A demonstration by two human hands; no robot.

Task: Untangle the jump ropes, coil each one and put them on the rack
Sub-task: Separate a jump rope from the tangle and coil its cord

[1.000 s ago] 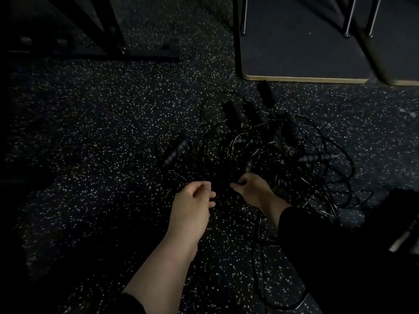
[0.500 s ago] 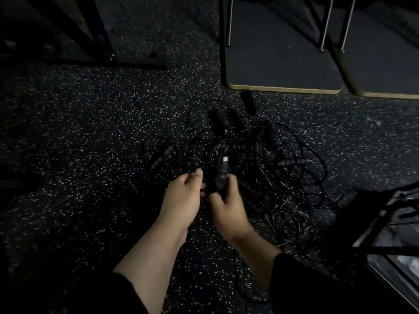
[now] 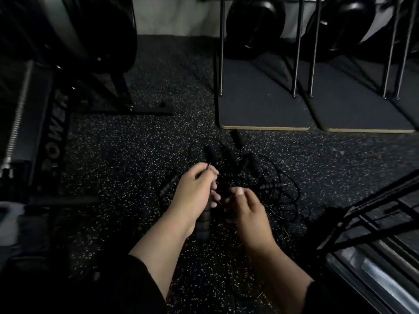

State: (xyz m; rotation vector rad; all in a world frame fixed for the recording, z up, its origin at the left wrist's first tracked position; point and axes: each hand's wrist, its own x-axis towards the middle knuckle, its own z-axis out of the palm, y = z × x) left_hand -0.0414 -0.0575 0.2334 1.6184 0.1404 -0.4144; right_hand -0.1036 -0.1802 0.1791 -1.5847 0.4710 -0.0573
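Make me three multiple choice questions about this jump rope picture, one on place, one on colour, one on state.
1. Where does the tangled pile of black jump ropes lie?
A. on the speckled rubber floor
B. on a bench
C. on a shelf

2. What colour is the ribbed foam handle under the left hand?
A. red
B. black
C. white

3. What is the left hand doing?
A. lying flat
B. hanging idle
C. gripping the handle

Answers: 1 A, the cords spread across the floor; 2 B, it shows dark below the palm; 3 C, its fingers curl round it.
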